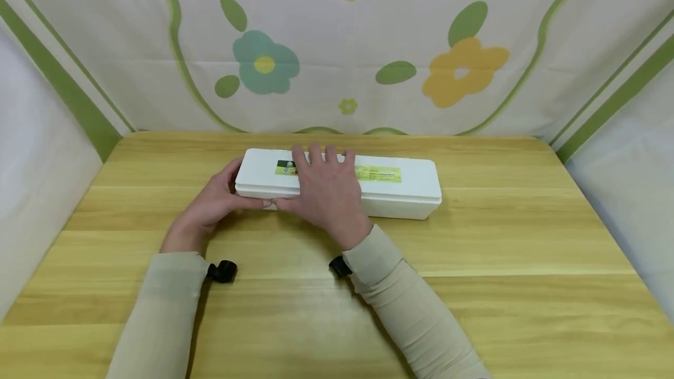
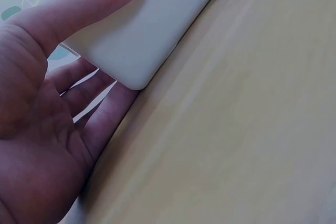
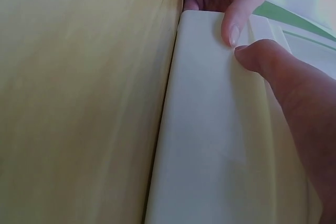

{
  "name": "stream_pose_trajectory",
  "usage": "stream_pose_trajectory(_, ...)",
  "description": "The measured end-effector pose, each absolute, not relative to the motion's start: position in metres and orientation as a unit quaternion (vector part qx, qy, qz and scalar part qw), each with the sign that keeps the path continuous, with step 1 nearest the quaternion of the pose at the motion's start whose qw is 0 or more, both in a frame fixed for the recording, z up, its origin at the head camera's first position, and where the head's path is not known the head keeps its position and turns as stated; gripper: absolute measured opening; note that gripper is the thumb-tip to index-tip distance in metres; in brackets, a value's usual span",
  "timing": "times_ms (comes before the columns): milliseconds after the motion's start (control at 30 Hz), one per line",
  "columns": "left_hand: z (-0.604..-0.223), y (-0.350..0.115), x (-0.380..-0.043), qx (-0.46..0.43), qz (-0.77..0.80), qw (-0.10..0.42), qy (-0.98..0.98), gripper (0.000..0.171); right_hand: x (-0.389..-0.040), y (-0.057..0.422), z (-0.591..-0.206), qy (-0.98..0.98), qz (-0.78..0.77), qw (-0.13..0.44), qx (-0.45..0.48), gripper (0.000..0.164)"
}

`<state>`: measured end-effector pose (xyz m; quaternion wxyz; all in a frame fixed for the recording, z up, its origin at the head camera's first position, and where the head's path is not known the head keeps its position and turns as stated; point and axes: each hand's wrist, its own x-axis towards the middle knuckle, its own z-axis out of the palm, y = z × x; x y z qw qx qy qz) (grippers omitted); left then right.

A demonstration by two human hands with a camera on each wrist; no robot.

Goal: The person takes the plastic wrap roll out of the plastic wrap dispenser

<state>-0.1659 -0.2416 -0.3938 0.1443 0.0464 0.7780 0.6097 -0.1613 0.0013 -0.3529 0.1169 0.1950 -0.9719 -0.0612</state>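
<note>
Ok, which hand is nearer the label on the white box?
Right: the right hand lies over the label; the left hand is left of it, holding the left end of the white box.

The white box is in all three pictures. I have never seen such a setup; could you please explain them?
No machine here: a person works with two bare hands. The wide picture comes from a camera on the head; the close ones come from the left wrist camera and right wrist camera. On the wooden table lies a long white box with a lid and label. The left hand holds its left end; the right hand grips across the lid, the two thumbs close together.
</note>
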Motion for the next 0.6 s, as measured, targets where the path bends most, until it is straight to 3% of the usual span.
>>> stream_pose_trajectory(600, -0.3941, -0.2413, -0.1642, 0.046, 0.609, 0.138, 0.78, 0.106, -0.1625, 0.0005, -0.3535, -0.974, -0.053, 0.11, 0.19, 0.103)
